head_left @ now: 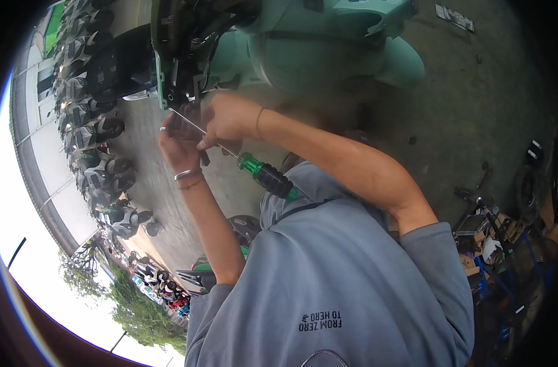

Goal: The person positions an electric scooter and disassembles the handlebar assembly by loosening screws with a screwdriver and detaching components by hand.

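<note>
A screwdriver (264, 173) with a green and black handle slants across the middle of the view. My right hand (230, 117) is closed, its fingers pinched about the metal shaft while the handle sticks out towards my body. The screwdriver's tip is at the lower end of a dark bracket (180, 82) on a mint-green scooter (303, 52). My left hand (180, 145), with a ring and silver bracelet, is raised just beneath that bracket. Its fingers are curled and partly in shadow; what they grip, if anything, is hidden.
A long row of parked scooters (86, 137) runs down the left side. A pile of parts and cardboard (490, 241) lies at the right, beside a dark tyre (528, 186). A flat panel (455, 18) lies on the concrete floor (462, 92) at upper right.
</note>
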{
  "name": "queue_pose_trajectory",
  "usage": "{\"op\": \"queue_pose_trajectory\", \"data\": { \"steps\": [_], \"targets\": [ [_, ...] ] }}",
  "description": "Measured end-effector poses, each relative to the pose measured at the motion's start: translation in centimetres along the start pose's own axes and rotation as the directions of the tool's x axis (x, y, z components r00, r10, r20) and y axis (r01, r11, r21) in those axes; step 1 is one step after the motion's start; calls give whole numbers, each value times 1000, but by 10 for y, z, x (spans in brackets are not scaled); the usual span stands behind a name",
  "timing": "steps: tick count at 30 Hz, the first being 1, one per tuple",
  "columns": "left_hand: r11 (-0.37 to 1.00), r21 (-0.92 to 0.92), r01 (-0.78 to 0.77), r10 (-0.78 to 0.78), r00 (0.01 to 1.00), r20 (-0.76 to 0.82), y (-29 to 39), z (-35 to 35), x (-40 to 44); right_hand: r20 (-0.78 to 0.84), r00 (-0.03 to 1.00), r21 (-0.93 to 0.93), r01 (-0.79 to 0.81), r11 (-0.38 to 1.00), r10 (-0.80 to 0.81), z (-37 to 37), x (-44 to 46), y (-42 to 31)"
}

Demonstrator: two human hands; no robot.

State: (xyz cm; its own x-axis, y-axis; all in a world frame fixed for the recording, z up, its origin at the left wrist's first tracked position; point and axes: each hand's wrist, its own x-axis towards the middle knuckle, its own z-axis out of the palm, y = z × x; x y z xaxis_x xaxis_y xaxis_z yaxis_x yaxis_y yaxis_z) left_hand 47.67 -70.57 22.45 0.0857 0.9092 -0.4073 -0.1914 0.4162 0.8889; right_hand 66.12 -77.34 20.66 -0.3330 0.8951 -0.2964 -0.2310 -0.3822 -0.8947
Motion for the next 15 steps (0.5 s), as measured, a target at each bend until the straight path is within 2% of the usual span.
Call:
{"op": "queue_pose_trajectory", "data": {
  "steps": [1,3,5,6,7,9,11,13,15],
  "targets": [
    [1000,-7,-7,7,1000,-6,0,-2,1,22,999,58,-50,997,48,0,-3,-2],
    [999,-22,-34,34,999,14,0,-4,0,12,998,33,-58,998,58,2,-3,2],
    [996,-93,19,-12,997,73,2,-4,-2,-38,999,-70,24,997,-26,3,-5,7],
    [1000,-6,8,-8,1000,16,1,-2,-2,-35,999,-71,28,997,-31,3,-6,9],
    [1000,-11,7,-7,1000,12,0,-1,-4,-31,999,-76,26,997,-28,4,-7,10],
    [997,-77,29,-27,999,21,0,2,-6,-4,1000,-4,-14,1000,14,5,-8,13],
    [997,-76,11,-9,999,36,-1,2,-6,-5,1000,-28,8,1000,-8,7,-11,14],
    [985,-166,57,-54,998,20,1,8,-8,-37,998,-132,52,990,-57,7,-20,8],
    [975,-203,86,-73,995,68,0,7,-10,-19,1000,-109,3,994,-5,8,-26,4]
  ]
}}
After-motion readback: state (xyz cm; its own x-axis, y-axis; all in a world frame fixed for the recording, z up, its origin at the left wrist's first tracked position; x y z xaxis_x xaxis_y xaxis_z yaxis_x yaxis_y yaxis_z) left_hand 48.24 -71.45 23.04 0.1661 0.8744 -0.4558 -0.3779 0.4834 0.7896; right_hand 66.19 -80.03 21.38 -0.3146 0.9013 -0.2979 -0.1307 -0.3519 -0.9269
